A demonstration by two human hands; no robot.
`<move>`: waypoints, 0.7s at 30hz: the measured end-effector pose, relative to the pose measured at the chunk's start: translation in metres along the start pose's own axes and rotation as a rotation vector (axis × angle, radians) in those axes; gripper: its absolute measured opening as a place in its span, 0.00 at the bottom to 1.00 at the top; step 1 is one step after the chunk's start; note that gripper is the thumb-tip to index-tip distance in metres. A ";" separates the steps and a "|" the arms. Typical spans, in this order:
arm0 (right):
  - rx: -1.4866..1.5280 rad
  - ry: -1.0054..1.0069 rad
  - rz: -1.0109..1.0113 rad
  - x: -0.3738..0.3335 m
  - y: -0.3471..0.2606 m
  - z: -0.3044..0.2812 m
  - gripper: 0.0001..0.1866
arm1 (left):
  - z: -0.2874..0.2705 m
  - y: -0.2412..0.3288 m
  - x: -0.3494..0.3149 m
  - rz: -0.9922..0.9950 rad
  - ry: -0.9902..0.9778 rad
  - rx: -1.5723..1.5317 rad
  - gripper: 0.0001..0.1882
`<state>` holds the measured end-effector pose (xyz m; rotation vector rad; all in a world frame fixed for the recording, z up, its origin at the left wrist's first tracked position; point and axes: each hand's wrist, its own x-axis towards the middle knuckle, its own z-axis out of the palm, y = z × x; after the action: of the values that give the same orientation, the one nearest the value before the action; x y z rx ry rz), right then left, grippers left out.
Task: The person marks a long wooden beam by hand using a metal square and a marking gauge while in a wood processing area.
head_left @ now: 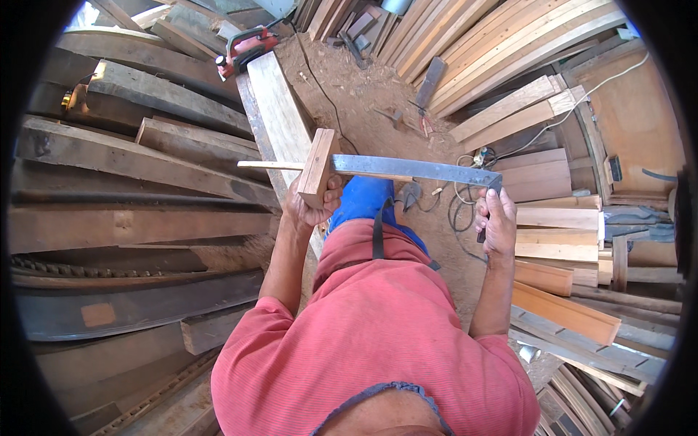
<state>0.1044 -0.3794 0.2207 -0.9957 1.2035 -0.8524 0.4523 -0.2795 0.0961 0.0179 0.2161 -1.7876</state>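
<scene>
My left hand (313, 206) is closed around the wooden block of a marking gauge (318, 166). The gauge's thin wooden stem pokes out of the block on both sides. In my right hand (498, 221), fingers wrapped, is the corner end of a metal square (414, 168). Its long grey blade reaches left across to the block and lies along the stem, covering part of it. The blade's tip appears to meet the block's right face. A dark end of the square shows below my right fingers; the rest of that arm is hidden by the hand.
A long pale board (280, 109) runs ahead of my left hand, with a red power planer (247, 51) at its far end. Dark timbers (145, 225) fill the left. Stacked planks (509, 36) and cut boards (560, 236) stand right. A cable (320, 83) crosses the sawdust-covered floor.
</scene>
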 end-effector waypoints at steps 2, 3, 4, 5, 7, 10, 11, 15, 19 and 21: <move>0.002 0.023 0.027 0.000 0.001 0.001 0.11 | -0.004 0.001 -0.001 -0.001 0.013 -0.021 0.21; -0.005 0.020 0.031 0.001 0.002 0.002 0.11 | -0.009 0.002 -0.001 -0.011 0.020 -0.019 0.21; -0.008 0.019 0.033 0.001 0.004 0.002 0.11 | -0.014 0.003 -0.002 -0.014 0.024 -0.022 0.20; -0.010 0.021 0.034 0.001 0.004 0.003 0.11 | -0.018 0.005 -0.002 -0.018 0.028 -0.025 0.20; -0.023 0.020 0.049 -0.001 0.002 0.007 0.11 | -0.027 0.007 -0.003 -0.030 0.061 -0.018 0.20; -0.033 0.012 0.055 0.001 0.002 0.008 0.12 | -0.033 0.006 -0.004 -0.022 0.056 -0.034 0.20; -0.034 0.001 0.049 0.002 0.003 0.009 0.12 | -0.035 0.007 -0.004 -0.019 0.056 -0.036 0.20; -0.044 0.013 0.050 0.003 0.000 0.014 0.11 | -0.033 0.008 -0.004 -0.028 0.040 -0.039 0.22; -0.034 0.005 0.033 0.006 0.002 0.015 0.11 | -0.037 0.012 -0.003 -0.033 0.028 -0.062 0.22; -0.029 0.012 0.027 0.006 0.002 0.016 0.11 | -0.034 0.012 -0.003 -0.026 0.022 -0.065 0.21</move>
<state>0.1213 -0.3820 0.2175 -0.9968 1.2403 -0.8226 0.4608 -0.2740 0.0616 -0.0120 0.2913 -1.8062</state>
